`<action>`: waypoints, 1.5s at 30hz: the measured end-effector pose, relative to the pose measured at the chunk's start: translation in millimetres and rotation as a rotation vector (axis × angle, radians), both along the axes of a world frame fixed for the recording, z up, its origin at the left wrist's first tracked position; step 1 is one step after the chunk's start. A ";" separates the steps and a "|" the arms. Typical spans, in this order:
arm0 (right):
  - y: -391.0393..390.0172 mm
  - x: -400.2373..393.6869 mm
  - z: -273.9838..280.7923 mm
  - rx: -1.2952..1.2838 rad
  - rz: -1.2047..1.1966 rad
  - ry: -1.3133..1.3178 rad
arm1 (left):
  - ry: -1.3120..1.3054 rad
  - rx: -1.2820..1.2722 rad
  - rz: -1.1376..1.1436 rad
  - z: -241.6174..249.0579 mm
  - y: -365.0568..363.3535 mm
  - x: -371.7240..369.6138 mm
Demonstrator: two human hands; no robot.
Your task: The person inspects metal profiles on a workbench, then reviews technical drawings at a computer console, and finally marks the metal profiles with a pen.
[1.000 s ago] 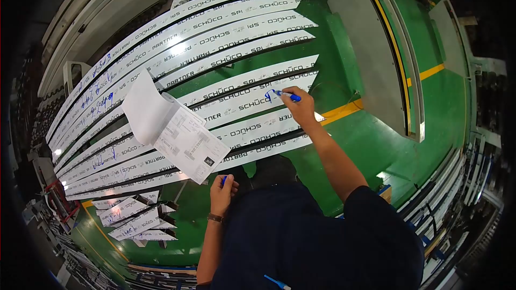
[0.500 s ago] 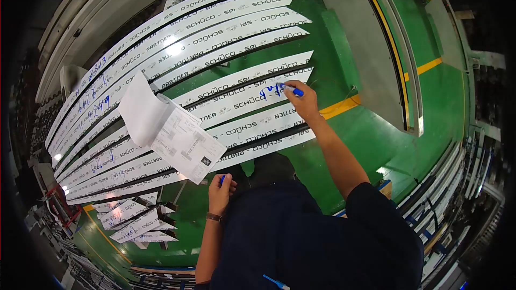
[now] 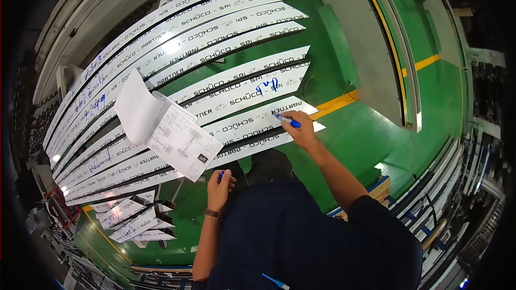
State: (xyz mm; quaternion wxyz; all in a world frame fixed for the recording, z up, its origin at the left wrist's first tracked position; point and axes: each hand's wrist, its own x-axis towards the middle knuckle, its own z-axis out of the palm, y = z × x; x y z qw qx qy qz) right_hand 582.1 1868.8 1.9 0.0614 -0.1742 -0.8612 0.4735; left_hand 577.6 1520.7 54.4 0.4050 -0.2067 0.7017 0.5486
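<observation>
My right hand (image 3: 301, 130) is closed around a blue marker (image 3: 289, 121), its tip at the white-filmed profile (image 3: 252, 123) printed with SCHÜCO PARTNER. On the neighbouring profile (image 3: 236, 102), blue handwriting (image 3: 267, 86) shows near the mitred end. My left hand (image 3: 220, 185) is closed on a small blue piece (image 3: 221, 175) that looks like the marker's cap; most of it is hidden by the fingers. Between the hands and the far profiles, a stapled stack of printed sheets (image 3: 180, 139) lies across several profiles, its top page (image 3: 130, 107) folded back.
Several more long profiles (image 3: 215, 19) lie side by side, some with blue writing. Short mitred pieces (image 3: 134, 217) are stacked at lower left. A grey panel (image 3: 365, 48) stands to the right on the green floor (image 3: 344, 145). Racks of bars (image 3: 430, 209) line the right side.
My right hand has moved down with the marker, from the written-on profile to the one nearer me. More blue handwriting is uncovered. My left hand has barely moved.
</observation>
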 end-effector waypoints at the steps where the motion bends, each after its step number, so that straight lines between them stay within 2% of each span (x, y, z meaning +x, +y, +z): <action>1: 1.4 1.1 0.3 0.031 0.043 -0.031 | 0.002 0.003 0.003 -0.2 0.1 -0.4; 3: 4.3 6.2 2.2 0.097 0.123 -0.100 | -0.001 0.004 -0.001 -0.8 -0.3 0.0; 4: -1.4 3.4 -0.4 -0.011 0.072 -0.024 | -0.004 0.003 -0.005 -1.4 -0.7 0.4; 7: -0.1 1.2 -10.9 -0.031 -0.088 0.044 | -0.009 -0.001 -0.006 -1.6 1.1 -0.9; 8: 3.5 4.8 -11.4 0.017 -0.148 -0.030 | -0.012 -0.005 -0.003 -0.9 1.0 -0.3; 11: 18.1 7.1 -7.5 0.064 -0.031 -0.053 | -0.009 0.000 -0.008 4.8 3.5 -2.0; 15: 26.6 5.1 -6.2 -0.021 -0.099 -0.060 | 0.002 0.005 -0.011 0.3 3.0 -0.9; 18: 33.0 9.0 -4.3 0.102 -0.095 -0.046 | -0.003 0.012 -0.014 -0.1 1.5 0.4; 21: 41.0 19.0 -5.0 0.008 0.026 -0.228 | -0.015 0.022 -0.009 -4.9 -1.9 1.2; 24: 29.7 10.6 0.6 -0.097 -0.145 -0.036 | -0.011 0.009 -0.023 -6.7 -3.8 2.7; 27: 28.5 9.3 7.0 0.009 -0.243 -0.075 | -0.011 0.008 -0.009 -6.7 -1.9 -1.9; 28: 33.3 15.2 0.3 -0.261 -0.212 -0.206 | -0.008 0.004 0.000 -6.9 -1.4 -2.8; 31: 29.4 18.5 -0.9 -0.540 -0.189 -0.199 | -0.012 0.006 0.010 -7.6 -4.7 -4.2; 33: 24.1 0.2 23.0 -0.431 -0.285 -0.136 | -0.014 0.027 0.023 -12.5 -11.5 -6.2; 35: 21.4 -15.4 31.8 -0.385 -0.275 -0.062 | -0.001 0.020 -0.004 -15.2 -16.3 -12.4; 36: 21.6 -22.4 31.5 -0.440 -0.276 -0.084 | -0.006 0.024 -0.022 -17.1 -20.4 -14.9; 37: 19.0 -35.7 34.4 -0.389 -0.217 0.029 | -0.009 0.030 -0.038 -20.1 -22.0 -19.8; 39: 23.7 -58.5 49.4 -0.241 -0.133 -0.028 | -0.065 0.099 -0.079 -23.6 -28.7 -24.5; 41: 26.5 -87.2 45.0 -0.251 -0.156 0.052 | -0.142 0.192 -0.118 -30.3 -32.2 -24.2; 43: 33.4 -116.1 46.0 -0.289 -0.193 -0.029 | -0.259 0.181 -0.174 -27.8 -30.7 -16.7; 45: 44.8 -141.6 32.7 -0.261 -0.186 0.055 | -0.284 0.158 -0.216 -48.2 -38.7 0.2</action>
